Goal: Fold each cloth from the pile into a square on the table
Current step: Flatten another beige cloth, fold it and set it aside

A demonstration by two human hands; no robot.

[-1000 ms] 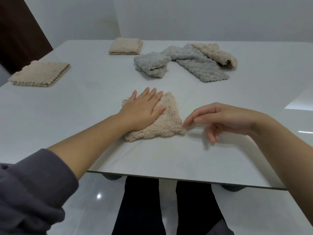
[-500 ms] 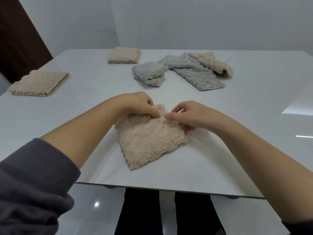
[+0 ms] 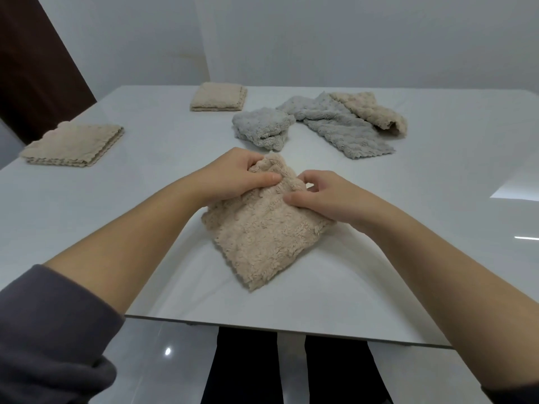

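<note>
Cloth pile [image 3: 335, 126], grey and beige, lies on the desk [image 3: 437, 228] beyond the hands; a folded beige cloth [image 3: 262, 243] rests under them, its far edge pinched by left hand [image 3: 233, 177] and right hand [image 3: 323, 196].

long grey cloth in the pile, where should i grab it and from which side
Probably pinch the near end of the long grey cloth, at a corner, coming from the person's side. That end lies flat and bare on the table, while the far part sits partly under the crumpled beige cloth and beside the bunched grey cloth.
</note>
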